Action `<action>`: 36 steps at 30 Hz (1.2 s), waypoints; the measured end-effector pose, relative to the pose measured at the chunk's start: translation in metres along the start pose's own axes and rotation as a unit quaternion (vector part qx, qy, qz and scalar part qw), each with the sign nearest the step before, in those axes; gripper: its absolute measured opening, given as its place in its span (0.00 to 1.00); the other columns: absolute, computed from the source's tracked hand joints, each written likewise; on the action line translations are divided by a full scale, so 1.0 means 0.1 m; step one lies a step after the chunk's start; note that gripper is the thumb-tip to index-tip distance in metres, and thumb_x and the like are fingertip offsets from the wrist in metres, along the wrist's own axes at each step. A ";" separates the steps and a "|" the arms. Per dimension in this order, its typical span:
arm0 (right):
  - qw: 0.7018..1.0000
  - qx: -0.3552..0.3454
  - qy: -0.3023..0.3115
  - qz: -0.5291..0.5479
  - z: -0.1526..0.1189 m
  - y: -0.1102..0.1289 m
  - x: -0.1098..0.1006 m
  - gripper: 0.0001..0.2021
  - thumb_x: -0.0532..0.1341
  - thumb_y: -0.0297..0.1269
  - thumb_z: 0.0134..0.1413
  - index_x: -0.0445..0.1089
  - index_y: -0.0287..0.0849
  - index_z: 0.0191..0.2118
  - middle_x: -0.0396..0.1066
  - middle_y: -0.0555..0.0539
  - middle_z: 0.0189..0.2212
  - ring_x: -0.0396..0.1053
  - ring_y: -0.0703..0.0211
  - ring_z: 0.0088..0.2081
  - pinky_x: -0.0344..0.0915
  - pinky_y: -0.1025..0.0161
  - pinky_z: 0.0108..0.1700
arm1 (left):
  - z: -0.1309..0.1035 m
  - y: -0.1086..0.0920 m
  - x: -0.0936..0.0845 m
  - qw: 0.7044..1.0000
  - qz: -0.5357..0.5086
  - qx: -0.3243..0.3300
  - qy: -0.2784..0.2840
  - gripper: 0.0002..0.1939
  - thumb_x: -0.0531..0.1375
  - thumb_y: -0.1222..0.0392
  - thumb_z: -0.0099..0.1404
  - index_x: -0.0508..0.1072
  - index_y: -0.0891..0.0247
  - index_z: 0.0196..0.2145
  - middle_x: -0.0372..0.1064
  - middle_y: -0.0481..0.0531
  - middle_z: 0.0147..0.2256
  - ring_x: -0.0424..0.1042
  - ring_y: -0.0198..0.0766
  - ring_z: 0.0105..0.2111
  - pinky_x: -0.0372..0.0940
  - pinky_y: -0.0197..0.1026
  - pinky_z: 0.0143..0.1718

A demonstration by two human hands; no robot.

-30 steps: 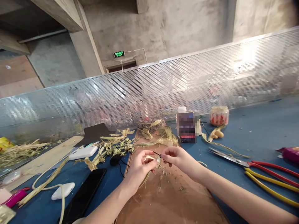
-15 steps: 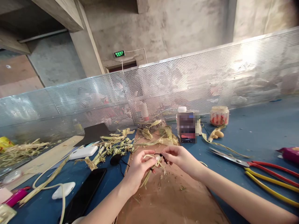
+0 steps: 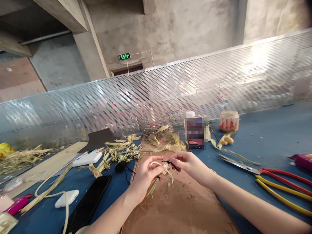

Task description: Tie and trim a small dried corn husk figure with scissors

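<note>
Over the brown board (image 3: 170,208), my left hand (image 3: 145,175) pinches a small bundle of dried plant strips (image 3: 152,188). Some pale strip ends stick out past its thumb. My right hand (image 3: 190,164), just to the right, grips a thin black cord (image 3: 174,166) between thumb and fingers. The cord runs across to the left fingertips, where it meets the bundle; whether it is knotted there I cannot tell. Small dry scraps (image 3: 191,196) lie on the board below the hands.
Dried husks (image 3: 174,141) lie at the board's far end, dried stalks (image 3: 126,151) to its left. Left are a black phone (image 3: 90,201) and a white power bank (image 3: 87,158). Right are red-and-yellow-handled shears (image 3: 253,169), a jar (image 3: 229,122) and an upright phone (image 3: 196,144). A perforated metal screen (image 3: 158,91) stands behind.
Almost nothing differs. My right hand has shifted very slightly, and the black cord's loose end now slants farther to the right.
</note>
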State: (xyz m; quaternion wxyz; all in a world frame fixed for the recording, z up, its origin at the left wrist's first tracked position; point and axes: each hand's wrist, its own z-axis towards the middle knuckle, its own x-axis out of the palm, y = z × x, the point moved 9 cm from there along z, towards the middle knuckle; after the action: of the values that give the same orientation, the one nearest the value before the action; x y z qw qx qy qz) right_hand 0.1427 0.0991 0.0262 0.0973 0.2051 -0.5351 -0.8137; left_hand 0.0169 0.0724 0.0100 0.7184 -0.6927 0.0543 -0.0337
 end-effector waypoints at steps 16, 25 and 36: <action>1.000 0.023 0.003 -0.022 0.02 -0.11 0.05 0.14 0.54 0.46 0.53 0.70 0.41 0.31 0.70 0.50 0.26 0.63 0.65 0.27 0.59 0.66 0.30 | 0.03 0.00 0.03 1.000 -0.015 0.019 0.014 0.15 0.61 0.57 0.55 0.71 0.66 0.39 0.70 0.56 0.37 0.67 0.39 0.35 0.64 0.41 0.36; 0.990 -0.041 -0.042 -0.129 -0.02 -0.01 0.05 0.08 0.55 0.37 0.52 0.70 0.42 0.30 0.70 0.53 0.25 0.62 0.65 0.27 0.58 0.67 0.30 | 0.05 -0.07 -0.08 0.987 0.152 0.046 -0.028 0.12 0.57 0.52 0.57 0.73 0.64 0.28 0.67 0.48 0.26 0.64 0.35 0.29 0.59 0.35 0.31; 0.980 -0.095 -0.051 -0.168 -0.02 0.06 0.09 0.07 0.56 0.33 0.52 0.72 0.44 0.31 0.70 0.52 0.26 0.62 0.66 0.27 0.58 0.67 0.30 | 0.07 -0.12 -0.13 0.949 0.288 0.112 -0.057 0.11 0.54 0.53 0.59 0.69 0.63 0.26 0.65 0.47 0.23 0.61 0.34 0.24 0.53 0.35 0.25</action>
State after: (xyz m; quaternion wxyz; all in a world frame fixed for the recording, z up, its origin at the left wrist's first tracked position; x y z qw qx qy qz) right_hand 0.1348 0.0911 0.0291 -0.0491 0.2402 -0.4179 -0.8748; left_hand 0.0050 0.0808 0.0225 0.7725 -0.5635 0.2057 0.2083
